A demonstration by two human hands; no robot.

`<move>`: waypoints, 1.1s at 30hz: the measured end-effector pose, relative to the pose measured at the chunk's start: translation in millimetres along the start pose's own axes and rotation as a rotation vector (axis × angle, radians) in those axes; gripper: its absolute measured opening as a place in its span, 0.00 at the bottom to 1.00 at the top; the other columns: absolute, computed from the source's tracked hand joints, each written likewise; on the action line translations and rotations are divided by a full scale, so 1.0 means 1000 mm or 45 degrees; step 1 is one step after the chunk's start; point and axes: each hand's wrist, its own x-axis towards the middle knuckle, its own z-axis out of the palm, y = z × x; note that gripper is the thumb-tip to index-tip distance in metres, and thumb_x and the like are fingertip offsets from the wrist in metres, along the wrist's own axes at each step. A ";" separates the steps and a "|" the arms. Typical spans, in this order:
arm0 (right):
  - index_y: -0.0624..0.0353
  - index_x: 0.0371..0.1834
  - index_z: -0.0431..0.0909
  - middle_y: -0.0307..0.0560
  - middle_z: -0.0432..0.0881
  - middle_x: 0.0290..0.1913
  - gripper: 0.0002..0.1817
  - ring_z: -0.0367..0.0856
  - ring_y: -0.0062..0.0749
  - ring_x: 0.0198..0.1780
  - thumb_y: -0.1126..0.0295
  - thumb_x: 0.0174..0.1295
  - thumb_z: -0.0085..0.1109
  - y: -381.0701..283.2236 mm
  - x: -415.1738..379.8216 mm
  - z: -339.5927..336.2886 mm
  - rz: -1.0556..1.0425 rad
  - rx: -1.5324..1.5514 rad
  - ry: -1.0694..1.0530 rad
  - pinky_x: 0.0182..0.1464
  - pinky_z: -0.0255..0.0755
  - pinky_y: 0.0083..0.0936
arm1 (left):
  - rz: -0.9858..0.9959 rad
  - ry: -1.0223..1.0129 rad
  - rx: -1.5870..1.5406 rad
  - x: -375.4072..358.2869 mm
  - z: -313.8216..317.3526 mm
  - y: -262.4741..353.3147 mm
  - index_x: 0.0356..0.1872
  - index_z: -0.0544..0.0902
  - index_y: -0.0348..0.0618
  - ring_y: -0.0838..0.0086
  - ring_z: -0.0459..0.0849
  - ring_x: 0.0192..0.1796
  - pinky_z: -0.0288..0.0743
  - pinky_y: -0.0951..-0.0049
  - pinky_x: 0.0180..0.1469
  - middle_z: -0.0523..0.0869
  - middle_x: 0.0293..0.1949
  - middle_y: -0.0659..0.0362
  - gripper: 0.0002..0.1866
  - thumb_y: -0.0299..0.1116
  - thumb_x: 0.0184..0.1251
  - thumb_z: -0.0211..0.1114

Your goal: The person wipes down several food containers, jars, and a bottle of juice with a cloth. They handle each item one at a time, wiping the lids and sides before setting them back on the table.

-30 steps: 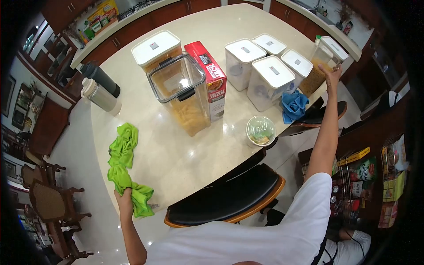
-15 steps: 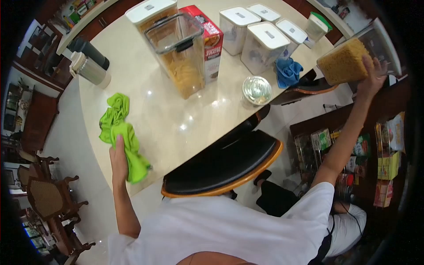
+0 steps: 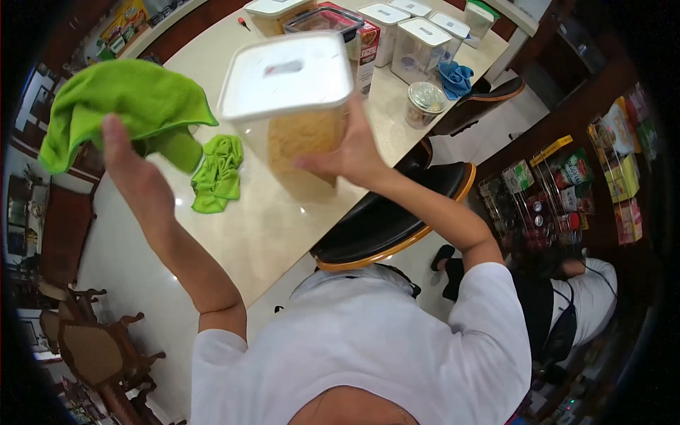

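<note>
Raised over the table's left side, my left hand [image 3: 142, 177] grips a green cloth [image 3: 134, 103], which spreads above the fingers. My right hand [image 3: 347, 149] is wrapped round the lower right side of a clear container [image 3: 301, 134] with a white lid [image 3: 287, 74] and yellow-brown contents. The container is held tilted above the table, its lid facing me. A second green cloth [image 3: 218, 173] lies crumpled on the table between the raised cloth and the container. The fingers behind the raised cloth are hidden.
On the table [image 3: 248, 241] stand several white-lidded containers [image 3: 419, 53], a dark-rimmed container [image 3: 326, 21], a red box [image 3: 368, 53], a round jar [image 3: 425, 105] and a blue cloth [image 3: 455, 78]. A black chair [image 3: 386, 227] touches the near edge. Another person [image 3: 591, 301] is at the right, by shelves.
My right hand has brought the container from the far right to over the table. My left hand has lifted one green cloth off the table; the other stays there.
</note>
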 end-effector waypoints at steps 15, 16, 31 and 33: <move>0.57 0.70 0.56 0.58 0.60 0.68 0.55 0.51 0.52 0.72 0.52 0.38 0.77 -0.013 -0.005 -0.046 -0.075 -0.952 -0.109 0.73 0.44 0.44 | 0.696 -1.105 0.957 -0.004 0.011 0.014 0.59 0.77 0.46 0.55 0.71 0.63 0.58 0.61 0.65 0.74 0.61 0.51 0.30 0.46 0.54 0.53; 0.57 0.73 0.51 0.60 0.53 0.72 0.59 0.49 0.53 0.74 0.50 0.38 0.77 -0.007 0.005 -0.099 -0.112 -1.261 0.046 0.72 0.46 0.44 | 0.578 -0.887 0.435 -0.003 0.003 -0.005 0.59 0.76 0.42 0.56 0.70 0.64 0.57 0.58 0.66 0.74 0.62 0.50 0.31 0.47 0.54 0.55; 0.53 0.64 0.71 0.52 0.66 0.68 0.24 0.59 0.45 0.71 0.57 0.68 0.48 -0.099 0.070 0.047 -0.519 -1.154 -0.733 0.72 0.49 0.38 | -0.806 -0.914 -0.248 -0.064 -0.017 -0.109 0.71 0.53 0.37 0.66 0.65 0.67 0.58 0.64 0.69 0.66 0.65 0.55 0.62 0.37 0.29 0.84; 0.52 0.64 0.72 0.51 0.65 0.69 0.23 0.58 0.46 0.72 0.58 0.68 0.47 -0.078 0.087 0.050 -0.447 -1.145 -0.845 0.73 0.47 0.38 | -0.840 -0.896 -0.292 -0.058 -0.008 -0.101 0.71 0.52 0.37 0.66 0.66 0.66 0.61 0.64 0.68 0.66 0.65 0.55 0.63 0.36 0.30 0.84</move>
